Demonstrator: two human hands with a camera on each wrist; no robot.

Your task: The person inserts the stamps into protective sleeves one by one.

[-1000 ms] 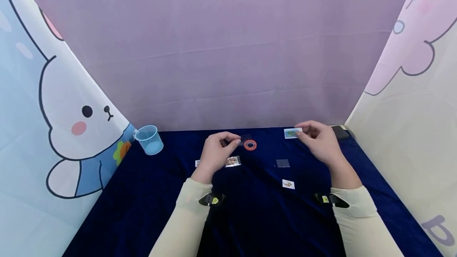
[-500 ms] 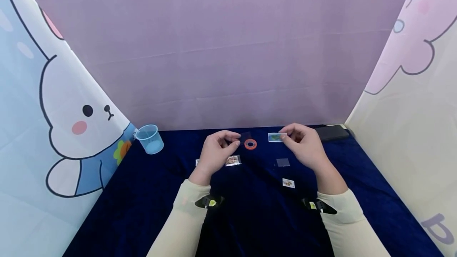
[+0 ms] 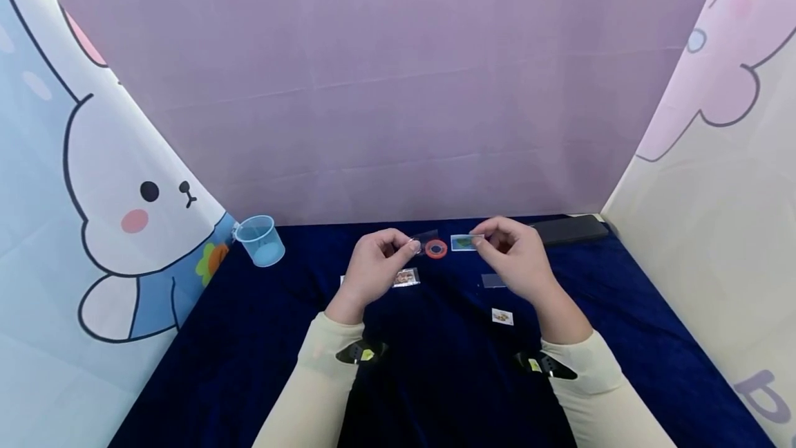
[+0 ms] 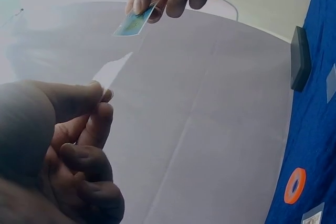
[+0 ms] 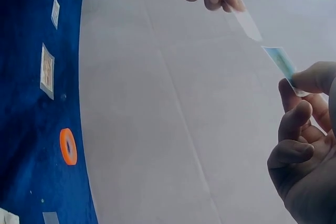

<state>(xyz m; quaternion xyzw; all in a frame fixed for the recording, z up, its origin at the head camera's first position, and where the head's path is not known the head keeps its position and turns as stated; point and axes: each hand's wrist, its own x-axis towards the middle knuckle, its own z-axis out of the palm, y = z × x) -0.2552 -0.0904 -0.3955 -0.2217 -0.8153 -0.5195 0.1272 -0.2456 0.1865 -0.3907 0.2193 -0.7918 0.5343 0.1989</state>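
Between thumb and forefinger, my left hand (image 3: 373, 265) pinches a thin clear plastic sleeve (image 4: 111, 72) by one end. My right hand (image 3: 521, 265) pinches a small card (image 3: 462, 243) with a blue-green picture and white border. Both are held up above the table, and the card's free end points toward the sleeve with a small gap between them. In the head view an orange-red ring, like a tape roll (image 3: 444, 249), lies below and between the hands. A picture card in a clear sleeve (image 3: 406, 278) lies beside my left wrist.
A light blue cup (image 3: 266, 252) stands at the back left, a flat black case (image 3: 571, 229) at the back right. Another clear sleeve (image 3: 493, 281) and a small card (image 3: 502, 316) lie front right. My left wrist partly hides another card (image 3: 342, 280). Printed cloth walls enclose the table.
My right hand has moved left with the card, bringing it close to the sleeve and uncovering more of the black case. The left hand has stayed nearly in place, still pinching the sleeve.
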